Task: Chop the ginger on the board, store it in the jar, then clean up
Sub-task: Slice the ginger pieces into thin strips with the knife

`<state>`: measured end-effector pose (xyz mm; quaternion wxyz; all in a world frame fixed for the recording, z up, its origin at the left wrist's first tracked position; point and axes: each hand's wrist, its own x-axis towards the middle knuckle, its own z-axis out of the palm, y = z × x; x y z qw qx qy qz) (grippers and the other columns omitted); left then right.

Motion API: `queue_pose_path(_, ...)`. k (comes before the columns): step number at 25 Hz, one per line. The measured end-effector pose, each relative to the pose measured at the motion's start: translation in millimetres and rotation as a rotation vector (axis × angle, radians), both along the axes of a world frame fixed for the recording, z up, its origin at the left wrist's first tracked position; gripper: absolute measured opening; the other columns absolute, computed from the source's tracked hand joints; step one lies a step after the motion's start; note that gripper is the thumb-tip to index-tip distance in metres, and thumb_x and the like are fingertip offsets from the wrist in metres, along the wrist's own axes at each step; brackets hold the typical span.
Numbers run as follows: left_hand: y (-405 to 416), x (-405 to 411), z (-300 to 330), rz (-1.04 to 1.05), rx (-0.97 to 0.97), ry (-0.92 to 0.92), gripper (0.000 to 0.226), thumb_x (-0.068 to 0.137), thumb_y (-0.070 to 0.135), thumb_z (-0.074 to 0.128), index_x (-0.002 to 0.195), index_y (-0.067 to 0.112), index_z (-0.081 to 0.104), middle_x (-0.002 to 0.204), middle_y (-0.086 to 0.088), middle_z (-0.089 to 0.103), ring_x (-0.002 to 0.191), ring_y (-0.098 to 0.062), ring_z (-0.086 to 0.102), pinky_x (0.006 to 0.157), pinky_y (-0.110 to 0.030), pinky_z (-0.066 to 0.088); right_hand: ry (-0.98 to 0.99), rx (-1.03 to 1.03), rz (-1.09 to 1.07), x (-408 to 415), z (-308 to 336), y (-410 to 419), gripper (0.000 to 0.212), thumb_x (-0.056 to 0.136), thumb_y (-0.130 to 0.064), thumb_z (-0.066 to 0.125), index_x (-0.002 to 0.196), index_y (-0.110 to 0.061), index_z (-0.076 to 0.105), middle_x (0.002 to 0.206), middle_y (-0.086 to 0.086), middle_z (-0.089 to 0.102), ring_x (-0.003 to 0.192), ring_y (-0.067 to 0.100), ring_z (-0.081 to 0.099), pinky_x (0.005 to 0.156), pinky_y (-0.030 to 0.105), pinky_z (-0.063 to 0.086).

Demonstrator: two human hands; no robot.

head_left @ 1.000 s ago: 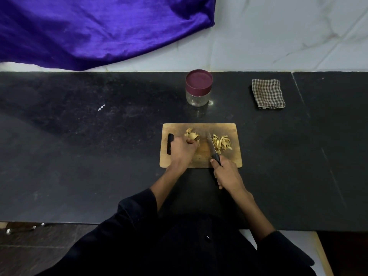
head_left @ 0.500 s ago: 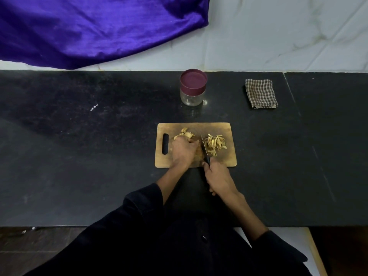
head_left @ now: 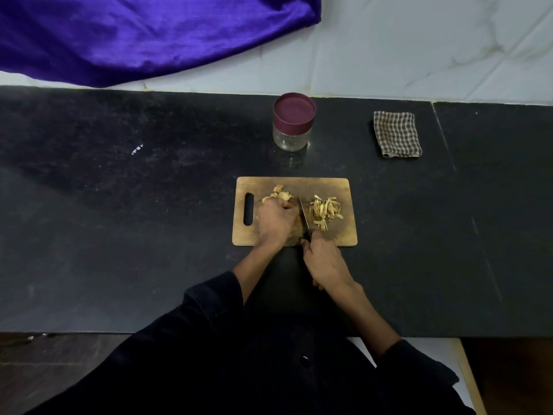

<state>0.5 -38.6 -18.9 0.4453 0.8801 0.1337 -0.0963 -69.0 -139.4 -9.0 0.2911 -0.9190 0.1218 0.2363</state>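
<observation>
A wooden chopping board (head_left: 338, 235) with a slot handle at its left lies on the black counter. My left hand (head_left: 275, 223) grips a piece of ginger (head_left: 279, 193) on the board's middle, fingers curled over it. My right hand (head_left: 324, 262) grips the black handle of a knife (head_left: 303, 217), whose blade stands on the board just right of my left hand. A heap of cut ginger strips (head_left: 324, 211) lies right of the blade. A glass jar (head_left: 291, 136) with a maroon lid on stands behind the board.
A folded checked cloth (head_left: 396, 134) lies at the back right of the black counter (head_left: 119, 220). A purple fabric (head_left: 143, 34) hangs over the white tiled wall at the back left. The counter's front edge runs just before my body.
The knife has shifted left from the heap of strips, to beside my left hand. My left hand has stayed on the ginger. The camera view has drifted slightly.
</observation>
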Motion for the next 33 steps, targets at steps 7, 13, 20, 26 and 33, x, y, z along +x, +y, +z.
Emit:
queue_pose_path(7,-1,1,-7,0.027,-0.003,0.008,0.014,0.084,0.014,0.063,0.074,0.012,0.072,0.069,-0.002,0.069,0.06,-0.01,0.059,0.056,-0.024,0.047,0.055,-0.065,0.008,2,4,4,0.017,0.104,-0.028,0.04,0.108,-0.014,0.047,0.099,0.01,0.063,0.085,0.031,0.069,0.077,0.051,0.058)
queue_pose_path(13,0,2,-10,0.039,-0.011,0.012,0.012,0.085,0.02,0.066,0.074,0.018,0.071,0.066,0.002,0.067,0.06,-0.013,0.064,0.058,-0.033,0.058,0.086,-0.102,0.009,-14,2,4,0.019,0.106,-0.031,0.036,0.104,-0.014,0.046,0.104,0.012,0.062,0.09,0.032,0.066,0.078,0.047,0.056)
queue_pose_path(20,3,3,-16,0.018,-0.023,0.023,0.011,0.087,0.02,0.065,0.089,0.014,0.074,0.083,0.0,0.071,0.073,-0.014,0.066,0.066,-0.037,0.059,-0.002,-0.04,-0.09,-12,5,1,0.019,0.104,-0.034,0.037,0.101,-0.017,0.043,0.092,0.013,0.065,0.081,0.035,0.069,0.072,0.054,0.058)
queue_pose_path(26,11,1,-13,-0.03,-0.095,-0.021,0.019,0.091,0.014,0.059,0.079,0.006,0.072,0.074,-0.007,0.069,0.066,-0.022,0.067,0.059,-0.043,0.057,0.007,-0.025,-0.064,-10,7,2,0.016,0.105,-0.033,0.037,0.101,-0.019,0.042,0.091,0.009,0.063,0.079,0.029,0.069,0.072,0.05,0.059)
queue_pose_path(33,45,-13,2,0.021,-0.188,-0.058,0.018,0.095,0.018,0.056,0.094,0.009,0.071,0.065,-0.001,0.061,0.055,-0.015,0.056,0.047,-0.031,0.053,0.054,-0.036,-0.027,-13,5,2,0.024,0.105,-0.035,0.035,0.103,-0.014,0.047,0.09,0.009,0.063,0.071,0.027,0.069,0.067,0.047,0.06)
